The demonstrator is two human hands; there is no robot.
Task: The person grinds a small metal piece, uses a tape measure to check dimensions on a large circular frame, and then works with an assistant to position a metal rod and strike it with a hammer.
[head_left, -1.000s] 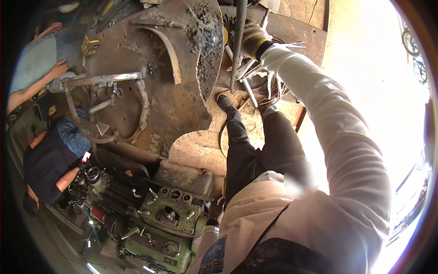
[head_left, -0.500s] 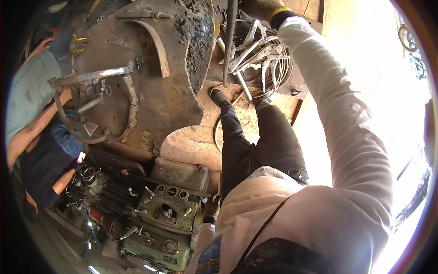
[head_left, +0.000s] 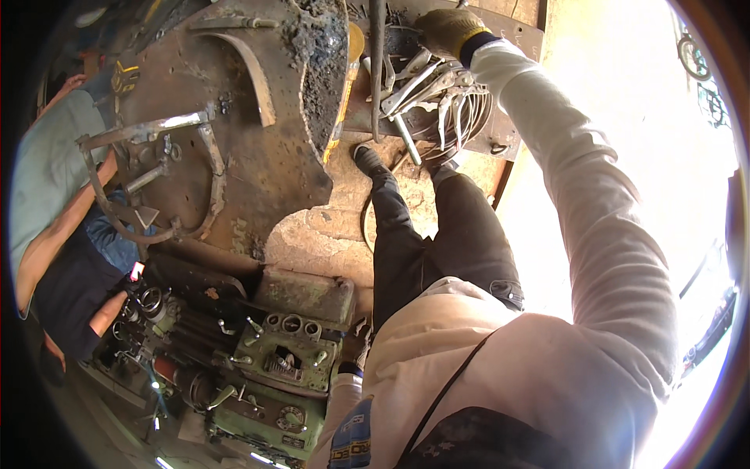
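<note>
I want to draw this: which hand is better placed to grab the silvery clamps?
Probably the right hand: it's close beside the silvery clamps. The left hand is near the green machine, farther away.

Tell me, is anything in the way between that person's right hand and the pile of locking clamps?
Nothing visible is: the gloved right hand is right beside the locking clamps. The dark tapered bar shows to the left of the hand, not between them. Whether the fingers touch a clamp is hidden.
</note>
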